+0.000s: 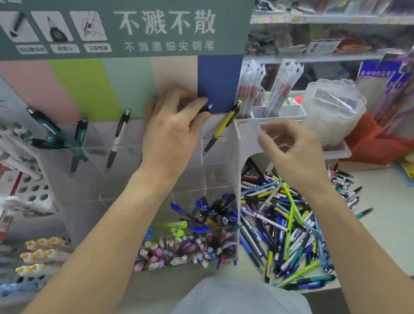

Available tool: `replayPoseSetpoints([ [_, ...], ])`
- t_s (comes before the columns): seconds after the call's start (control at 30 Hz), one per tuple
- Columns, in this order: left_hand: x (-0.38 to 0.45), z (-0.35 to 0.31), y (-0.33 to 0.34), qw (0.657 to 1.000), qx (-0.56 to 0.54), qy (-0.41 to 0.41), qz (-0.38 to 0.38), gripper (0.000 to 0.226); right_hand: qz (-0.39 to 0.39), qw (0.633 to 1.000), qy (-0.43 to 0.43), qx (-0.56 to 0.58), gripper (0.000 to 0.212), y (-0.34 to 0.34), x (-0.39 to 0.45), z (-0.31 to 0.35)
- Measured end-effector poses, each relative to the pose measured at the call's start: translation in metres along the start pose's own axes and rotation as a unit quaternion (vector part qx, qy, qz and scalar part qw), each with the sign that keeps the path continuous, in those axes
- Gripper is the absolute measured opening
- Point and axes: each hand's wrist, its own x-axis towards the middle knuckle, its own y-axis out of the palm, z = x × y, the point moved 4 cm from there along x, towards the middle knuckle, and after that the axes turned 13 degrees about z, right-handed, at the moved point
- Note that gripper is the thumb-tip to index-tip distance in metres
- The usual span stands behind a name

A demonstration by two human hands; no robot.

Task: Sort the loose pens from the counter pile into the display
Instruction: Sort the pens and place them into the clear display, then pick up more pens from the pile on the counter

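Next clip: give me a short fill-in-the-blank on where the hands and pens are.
1. The left hand holds a pen with a ____ tip at the display's top row.
2. The right hand holds ____.
3. The loose pen pile lies to the ____ of the display.

Missing words: blue; nothing; right

Shop bkgd: white shelves [339, 17] w/ packaged stock; pale counter [395, 235] below.

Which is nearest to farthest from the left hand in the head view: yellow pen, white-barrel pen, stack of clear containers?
From the left hand, which pinches a dark pen at the display's back row:
1. Yellow pen, standing tilted in the slot just to the right of the hand.
2. White-barrel pen, in a slot to the left of the hand.
3. Stack of clear containers, far right, beyond the white organizer.
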Motion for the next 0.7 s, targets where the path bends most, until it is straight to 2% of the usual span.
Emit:
replayPoseSetpoints([
  [0.07, -0.001, -0.006, -0.002, 0.999, 0.021, -0.027, -0.017, 0.028, 0.037, 0.998, 0.042, -0.018, 0.008, -0.009, -0.021, -0.030],
  [0.13, -0.007, -0.021, -0.008, 0.996, 0.029, -0.047, -0.064, 0.031, 0.091, 0.990, 0.095, -0.050, 0.006, -0.017, -0.045, -0.068],
  [0.2, -0.019, -0.048, -0.014, 0.994, -0.031, -0.005, -0.101, 0.023, 0.156, 0.969, 0.167, -0.095, 0.009, -0.025, -0.075, -0.113],
  [0.23, -0.026, -0.064, -0.013, 0.992, -0.085, 0.021, -0.091, 0.018, 0.185, 0.954, 0.204, -0.115, 0.013, -0.029, -0.091, -0.135],
  [0.3, -0.041, -0.097, 0.000, 0.978, -0.207, 0.039, -0.005, 0.011, 0.218, 0.931, 0.258, -0.136, 0.023, -0.036, -0.123, -0.177],
  [0.4, -0.065, -0.139, 0.048, 0.926, -0.316, -0.008, 0.204, 0.011, 0.275, 0.903, 0.290, -0.160, 0.033, -0.033, -0.162, -0.223],
  [0.47, -0.085, -0.156, 0.095, 0.892, -0.276, -0.041, 0.355, 0.015, 0.318, 0.890, 0.278, -0.173, 0.040, -0.022, -0.179, -0.244],
  [0.53, -0.108, -0.161, 0.140, 0.854, -0.199, -0.082, 0.474, 0.023, 0.351, 0.883, 0.240, -0.197, 0.049, -0.010, -0.189, -0.258],
  [0.63, -0.139, -0.156, 0.187, 0.801, -0.119, -0.159, 0.564, 0.027, 0.359, 0.890, 0.174, -0.221, 0.053, -0.002, -0.193, -0.270],
  [0.7, -0.154, -0.149, 0.206, 0.782, -0.096, -0.217, 0.577, 0.028, 0.361, 0.897, 0.131, -0.217, 0.048, -0.002, -0.191, -0.275],
])
